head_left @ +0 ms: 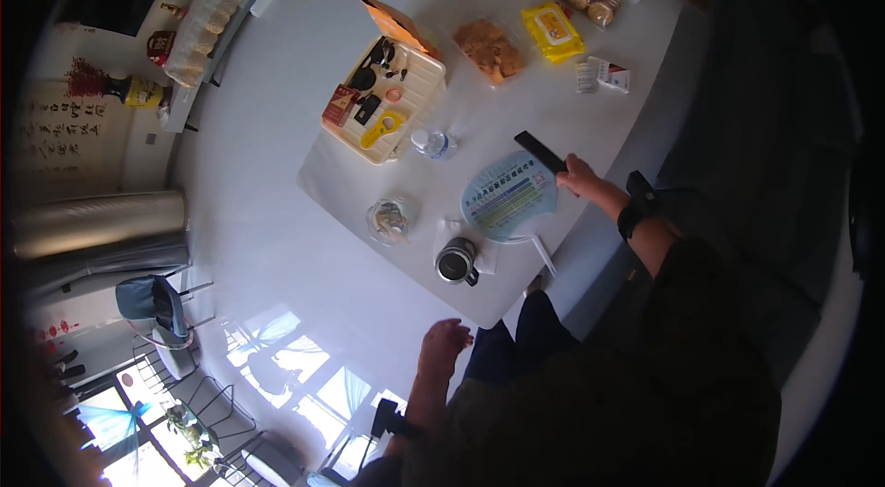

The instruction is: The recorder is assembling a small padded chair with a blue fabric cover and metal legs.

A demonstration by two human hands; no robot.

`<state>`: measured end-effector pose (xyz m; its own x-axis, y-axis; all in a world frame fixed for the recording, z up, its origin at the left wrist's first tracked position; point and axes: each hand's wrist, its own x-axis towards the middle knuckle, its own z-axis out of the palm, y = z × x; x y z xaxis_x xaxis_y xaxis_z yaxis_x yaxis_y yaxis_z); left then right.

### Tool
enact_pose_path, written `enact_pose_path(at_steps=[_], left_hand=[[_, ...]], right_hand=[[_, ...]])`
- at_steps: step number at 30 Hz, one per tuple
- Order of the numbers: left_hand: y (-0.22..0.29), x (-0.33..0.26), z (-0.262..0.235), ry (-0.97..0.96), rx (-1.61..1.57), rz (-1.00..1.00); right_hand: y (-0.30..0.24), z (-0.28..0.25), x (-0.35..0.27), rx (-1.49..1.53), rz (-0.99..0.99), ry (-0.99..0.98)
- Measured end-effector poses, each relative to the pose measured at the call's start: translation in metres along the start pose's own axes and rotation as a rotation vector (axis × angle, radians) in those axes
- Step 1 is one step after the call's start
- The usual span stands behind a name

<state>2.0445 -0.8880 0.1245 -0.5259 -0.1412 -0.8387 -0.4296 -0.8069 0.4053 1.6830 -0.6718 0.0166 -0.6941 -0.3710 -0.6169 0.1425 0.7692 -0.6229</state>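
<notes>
The right hand [577, 176] grips one end of a flat, black, bar-shaped object [537, 150], at the one o'clock edge of a round, pale-blue printed fan [505, 199] with a white handle. The left hand [446, 340], holding nothing, fingers loosely bent, is at six o'clock from a silver-and-black metal mug [455, 260]. A clear, white-capped plastic bottle [433, 144] is at the fan's ten o'clock.

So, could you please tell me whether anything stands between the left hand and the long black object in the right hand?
Yes, the blue fan lies on the table between the left hand and the black object, with the lidded mug beside that path.
</notes>
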Motion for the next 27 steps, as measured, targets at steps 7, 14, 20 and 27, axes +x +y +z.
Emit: enact_pose_path(at_steps=[7, 14, 20, 27], left_hand=[[0.035, 0.025, 0.064, -0.288, 0.026, 0.249], [0.091, -0.007, 0.151, -0.481, -0.205, 0.526], [0.111, -0.039, 0.155, -0.718, -0.389, 0.455], [0.119, -0.068, 0.157, -0.741, -0.455, 0.531]], right_hand=[[-0.069, 0.032, -0.142, 0.651, -0.025, -0.307], [-0.154, 0.040, -0.244, 0.480, -0.147, -0.242], [-0.192, 0.034, -0.276, 0.315, -0.270, -0.184], [-0.220, 0.031, -0.298, 0.223, -0.302, -0.303]])
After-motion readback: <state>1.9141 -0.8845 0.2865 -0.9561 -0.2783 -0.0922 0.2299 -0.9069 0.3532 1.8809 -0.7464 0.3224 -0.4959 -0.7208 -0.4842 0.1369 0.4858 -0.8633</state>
